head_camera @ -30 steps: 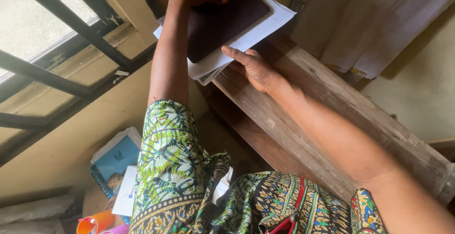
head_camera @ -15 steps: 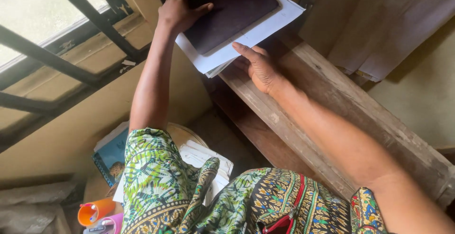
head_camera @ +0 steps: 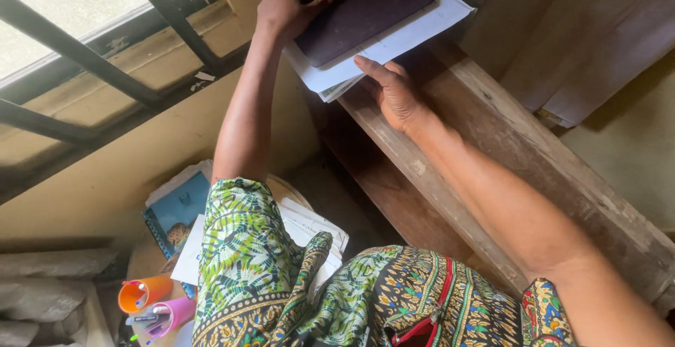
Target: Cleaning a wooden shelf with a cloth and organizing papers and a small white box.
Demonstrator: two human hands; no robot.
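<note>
Left hand (head_camera: 285, 9): laid flat, fingers spread, on the near edge of a dark book (head_camera: 365, 9), pressing it down rather than gripping it. Right hand (head_camera: 394, 94): open, thumb against the lower corner of the white papers (head_camera: 415, 34) under the book, palm resting on the wooden counter (head_camera: 492, 150).

Book and papers: one stack, at the far end of the counter, beside the yellow wall below the barred window (head_camera: 84, 45). The papers' lower corner overhangs the counter's edge.

Progress, as judged: the stack is set on the counter, both hands steadying it; squaring the loose sheets appears unfinished, since their edges fan unevenly.

Containers, lower left: an orange cup (head_camera: 144, 293), contents not visible; a pink cup (head_camera: 171, 315) holding what look like pens. Beside them lie a blue-covered book (head_camera: 176, 213) and further white sheets (head_camera: 309, 231).
</note>
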